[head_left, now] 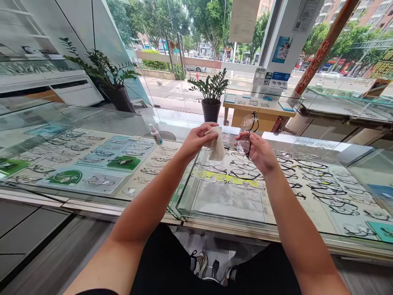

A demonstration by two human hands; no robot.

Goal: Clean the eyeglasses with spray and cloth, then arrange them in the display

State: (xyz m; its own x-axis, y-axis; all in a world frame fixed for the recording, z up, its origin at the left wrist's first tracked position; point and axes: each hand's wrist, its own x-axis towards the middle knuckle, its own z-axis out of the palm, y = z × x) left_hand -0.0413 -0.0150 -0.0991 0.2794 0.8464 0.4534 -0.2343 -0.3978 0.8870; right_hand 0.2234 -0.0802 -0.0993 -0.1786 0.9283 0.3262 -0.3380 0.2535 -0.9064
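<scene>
Glass display counter [227, 201] fills most of the view, running left to right in front of me, with rows of eyeglass frames [319, 180] laid out under the top. Green display cards [124, 162] sit among the frames on the left section, and a yellow strip [225, 178] lies under the frames just below my hands. Behind the counter is a big shop window [190, 37] with street and trees outside. A large potted plant [112, 80] stands back left, and a smaller potted plant [211, 96] at centre, beside a wooden table [260, 108]

Both my arms reach out over the counter top, hands raised above the glass, near each other but not touching. My right hand [260, 152] is closed on a pair of black-rimmed glasses [247, 133], held up on end, one lens above the other, lower lens against my fingers. My left hand [196, 141] pinches a white cleaning cloth [217, 148], which hangs down just beside the glasses; cannot tell if cloth touches lens. A small spray bottle [156, 134] stands on the glass, left of my left hand, apart from it
</scene>
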